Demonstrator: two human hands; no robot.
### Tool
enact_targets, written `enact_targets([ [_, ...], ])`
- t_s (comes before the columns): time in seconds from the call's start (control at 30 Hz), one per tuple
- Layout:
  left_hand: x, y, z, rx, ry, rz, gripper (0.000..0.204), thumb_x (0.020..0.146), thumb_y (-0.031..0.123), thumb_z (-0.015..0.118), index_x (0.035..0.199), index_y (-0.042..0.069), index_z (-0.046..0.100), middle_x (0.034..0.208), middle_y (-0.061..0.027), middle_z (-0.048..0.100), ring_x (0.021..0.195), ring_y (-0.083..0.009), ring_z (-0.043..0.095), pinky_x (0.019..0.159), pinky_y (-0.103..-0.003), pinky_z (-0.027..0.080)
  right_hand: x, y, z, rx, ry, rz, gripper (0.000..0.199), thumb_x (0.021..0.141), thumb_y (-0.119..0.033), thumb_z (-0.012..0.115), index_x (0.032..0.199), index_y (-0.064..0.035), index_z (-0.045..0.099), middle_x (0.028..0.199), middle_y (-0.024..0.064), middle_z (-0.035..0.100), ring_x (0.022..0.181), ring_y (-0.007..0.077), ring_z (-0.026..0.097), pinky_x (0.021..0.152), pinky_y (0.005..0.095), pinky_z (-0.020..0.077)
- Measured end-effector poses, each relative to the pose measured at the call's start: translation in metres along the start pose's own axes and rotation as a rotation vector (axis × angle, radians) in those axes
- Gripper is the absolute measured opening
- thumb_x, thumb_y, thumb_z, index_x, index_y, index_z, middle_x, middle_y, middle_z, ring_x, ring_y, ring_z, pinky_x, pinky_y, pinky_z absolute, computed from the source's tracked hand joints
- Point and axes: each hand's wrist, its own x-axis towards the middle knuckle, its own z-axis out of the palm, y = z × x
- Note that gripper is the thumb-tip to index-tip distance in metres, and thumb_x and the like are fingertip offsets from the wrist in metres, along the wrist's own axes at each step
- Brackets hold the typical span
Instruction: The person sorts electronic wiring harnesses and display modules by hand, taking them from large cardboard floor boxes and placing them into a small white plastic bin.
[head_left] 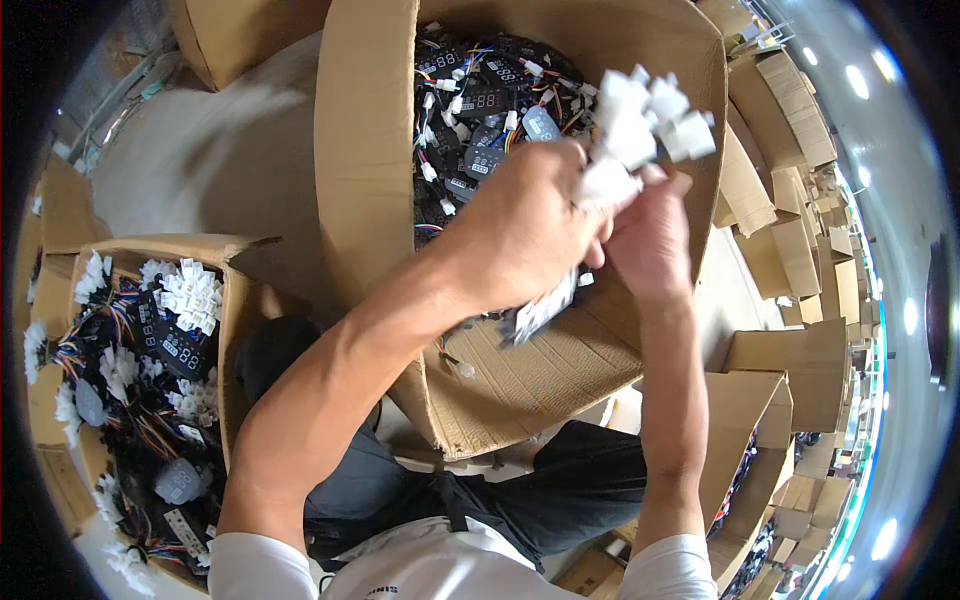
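From my remote end I've got both hands up over the big open ctn (365,150), w/ a bunch of white connectors (628,120) sticking up near its R side. L hand (540,215) has its fingers curled tight round the bunch, just under the heads; R hand (655,245) is right up against it, fingers bent, but I can't tell if they're pinching anything (too much blur there). A panel (543,312), also blurred, hangs below the L hand, over the ctn's near side. Inside I see a pile of dark display boards (485,100) w/ small white plugs (428,172). To the L, a smaller ctn (170,246) holds more boards plus connector clusters (190,296). Addl. cartons (785,100) crowd the R side.
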Motion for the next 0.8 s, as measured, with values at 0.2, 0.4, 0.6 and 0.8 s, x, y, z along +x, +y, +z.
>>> enact_targets([
  [0.2, 0.014, 0.003, -0.015, -0.050, 0.205, 0.050, 0.019, 0.102, 0.017, 0.059, 0.090, 0.001, 0.060, 0.070, -0.0029, 0.063, 0.059, -0.0099, 0.061, 0.053, -0.026, 0.052, -0.062, 0.191, -0.089, -1.495, -0.092, 0.247, 0.034, 0.083, -0.023, 0.071, 0.112, -0.0074, 0.067, 0.105, 0.0194, 0.066, 0.099, 0.0400, 0.064, 0.089, 0.0460, 0.0530],
  [0.4, 0.007, -0.012, -0.023, 0.148, 0.274, 0.068, 0.016, 0.101, 0.015, 0.059, 0.091, 0.002, 0.060, 0.067, -0.0012, 0.059, 0.056, -0.0085, 0.057, 0.052, -0.025, 0.050, -0.065, 0.289, -0.080, -1.384, -0.156, 0.187, 0.037, 0.097, -0.027, 0.049, 0.128, -0.0090, 0.059, 0.133, 0.0126, 0.059, 0.122, 0.0277, 0.054, 0.103, 0.0370, 0.0430],
  [0.6, 0.026, -0.005, -0.002, 0.042, 0.228, 0.093, 0.014, 0.100, 0.013, 0.060, 0.095, 0.000, 0.062, 0.069, -0.0019, 0.061, 0.059, -0.0094, 0.058, 0.056, -0.027, 0.050, -0.090, 0.313, -0.156, -1.455, -0.251, -0.048, 0.044, 0.098, -0.023, 0.043, 0.138, -0.0050, 0.050, 0.137, 0.0109, 0.058, 0.128, 0.0242, 0.051, 0.112, 0.0371, 0.0365],
  [0.8, 0.011, -0.007, -0.021, 0.297, 0.333, 0.073, 0.016, 0.082, 0.008, 0.065, 0.085, -0.007, 0.065, 0.080, -0.0292, 0.066, 0.082, -0.0430, 0.067, 0.072, -0.048, 0.053, -0.040, 0.186, -0.065, -1.309, -0.261, 0.139, 0.028, 0.089, -0.012, 0.058, 0.114, -0.0005, 0.066, 0.097, 0.0211, 0.071, 0.091, 0.0356, 0.070, 0.082, 0.0422, 0.0552],
])
